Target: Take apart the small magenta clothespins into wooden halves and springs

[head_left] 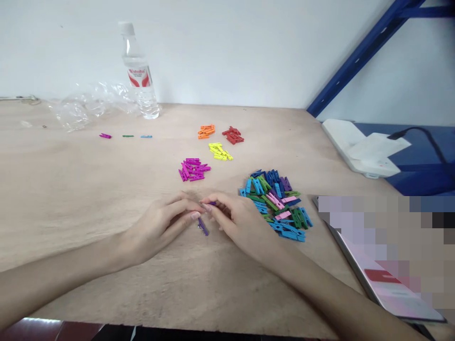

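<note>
My right hand pinches a small purple clothespin between thumb and fingers, mostly covered by them. Its fingertips meet those of my left hand, whose thumb and fingers are closed together; whatever they may hold is hidden. Just below the fingertips, another purple clothespin lies on the table. Beside my right hand spreads a mixed heap of clothespins in blue, green, purple and pink. Beyond my hands sit single-colour groups: magenta clothespins, yellow clothespins, orange clothespins and red clothespins.
At the far left lie a magenta clothespin, a green clothespin and a light blue clothespin. Behind them are a water bottle and crumpled clear plastic. A tablet-like panel and a white device occupy the right side.
</note>
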Motion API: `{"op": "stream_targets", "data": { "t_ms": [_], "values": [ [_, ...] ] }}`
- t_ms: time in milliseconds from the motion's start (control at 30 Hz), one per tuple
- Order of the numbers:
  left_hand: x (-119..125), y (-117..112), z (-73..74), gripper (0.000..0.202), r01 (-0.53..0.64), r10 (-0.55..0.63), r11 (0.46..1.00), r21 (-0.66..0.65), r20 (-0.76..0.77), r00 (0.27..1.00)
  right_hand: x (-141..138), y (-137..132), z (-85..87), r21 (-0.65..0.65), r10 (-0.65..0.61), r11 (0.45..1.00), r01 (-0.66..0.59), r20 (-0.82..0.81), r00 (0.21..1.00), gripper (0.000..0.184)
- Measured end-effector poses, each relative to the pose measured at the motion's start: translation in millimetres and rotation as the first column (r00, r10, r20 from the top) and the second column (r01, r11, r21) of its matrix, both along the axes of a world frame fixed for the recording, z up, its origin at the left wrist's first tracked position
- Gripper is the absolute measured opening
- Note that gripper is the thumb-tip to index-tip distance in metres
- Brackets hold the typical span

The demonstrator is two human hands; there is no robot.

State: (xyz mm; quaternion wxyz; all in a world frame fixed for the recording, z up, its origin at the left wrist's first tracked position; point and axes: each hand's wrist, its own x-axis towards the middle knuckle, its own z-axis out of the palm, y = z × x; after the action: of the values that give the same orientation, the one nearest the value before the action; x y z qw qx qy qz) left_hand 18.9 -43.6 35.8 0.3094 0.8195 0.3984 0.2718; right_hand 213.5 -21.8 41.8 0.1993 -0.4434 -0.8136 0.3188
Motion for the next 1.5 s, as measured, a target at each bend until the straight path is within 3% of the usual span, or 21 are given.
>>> {"op": "stream_targets", "data": {
  "t_ms": [167,367,433,500,633,867,967,1133,1233,1367,1500],
  "values": [
    [-4.5,3.5,-10.3,0.020,0.155,-0.145,0.986,0.067,-0.134,0.980,2.6,2.4,-2.1,0.058,0.024,0.998,-0.024,0.001,1.000,0.018],
    [-0.6,0.0,-11.6,0.018,0.125,-0.111,0.986,0.109,-0.122,0.986,1.3,2.7,-4.2,0.084,0.019,0.996,-0.025,0.067,0.998,0.015],
    [0.7,-1.5,-7.2,0.016,0.049,-0.047,0.998,0.032,-0.045,0.998,1.2,2.5,-3.0,0.088,0.025,0.996,-0.030,0.055,0.998,0.015],
    [1.6,-2.3,-2.2,0.017,-0.038,0.045,0.991,-0.130,0.055,0.997,1.8,2.6,-0.9,0.086,0.043,0.995,-0.046,0.030,0.999,0.015],
    [2.6,-1.8,5.3,0.025,-0.045,0.159,0.906,-0.421,0.239,0.958,3.7,3.4,2.2,0.047,0.068,0.997,-0.066,-0.036,0.997,0.015],
    [-2.2,3.2,-1.6,0.019,-0.121,0.346,0.860,-0.496,0.390,0.853,6.9,7.2,1.8,-0.182,0.038,0.982,-0.056,-0.102,0.994,0.022],
    [-5.7,8.2,-5.5,0.027,-0.172,0.376,0.856,-0.488,0.360,0.854,9.8,9.0,7.2,-0.199,0.044,0.978,-0.061,-0.087,0.995,0.030],
    [-7.2,11.9,-5.5,0.020,-0.107,0.367,0.828,-0.551,0.387,0.846,8.6,8.9,8.9,-0.110,0.068,0.991,-0.071,-0.036,0.997,0.033],
    [-5.0,8.4,-5.2,0.016,-0.125,0.381,0.836,-0.534,0.402,0.833,5.3,7.4,3.1,-0.028,0.074,0.997,-0.075,-0.038,0.997,0.036],
    [-0.9,2.0,-5.5,0.012,-0.158,0.342,0.875,-0.457,0.354,0.870,4.1,4.6,1.1,-0.092,0.050,0.994,-0.058,-0.082,0.995,0.040],
    [1.0,-0.1,-8.2,0.012,-0.198,0.230,0.961,-0.196,0.158,0.960,5.0,3.2,4.4,-0.111,0.069,0.991,-0.072,-0.035,0.997,0.035]
  ]
}}
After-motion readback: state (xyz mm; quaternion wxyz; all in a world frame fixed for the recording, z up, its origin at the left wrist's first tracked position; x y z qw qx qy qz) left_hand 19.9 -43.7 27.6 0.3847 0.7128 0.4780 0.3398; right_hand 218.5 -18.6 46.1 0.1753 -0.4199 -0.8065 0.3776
